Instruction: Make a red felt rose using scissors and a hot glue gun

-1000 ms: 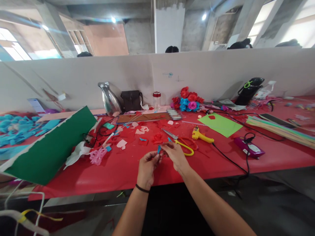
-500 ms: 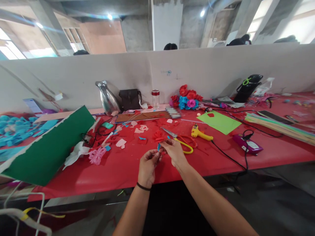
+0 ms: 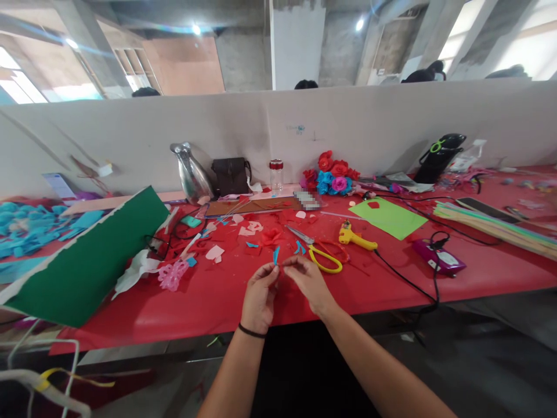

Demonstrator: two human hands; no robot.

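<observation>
Between the thumb and finger of my left hand (image 3: pixel 260 296), a small blue paper piece (image 3: pixel 276 254) stands upright. My right hand (image 3: pixel 310 285) is just beside it, fingertips drawn together; whether they hold anything is hidden. Beyond my fingers lie a red paper flower (image 3: pixel 270 237) and a few blue paper scraps (image 3: pixel 300 248). Scissors with yellow handles (image 3: pixel 326 259) rest on the table right behind my right hand, next to a red-handled tool (image 3: pixel 343 251).
A yellow glue gun (image 3: pixel 355 236) lies to the right, its cord running to a purple box (image 3: pixel 437 256). A green board (image 3: pixel 91 261) leans at the left. Behind are a steel jug (image 3: pixel 191 177), a jar (image 3: pixel 276 176) and paper roses (image 3: pixel 335 174). Paper scraps cover the red table (image 3: pixel 195 313).
My right hand has drawn slightly back from the blue paper piece, which now stands in my left fingers. Blue scraps near the scissors have come into sight.
</observation>
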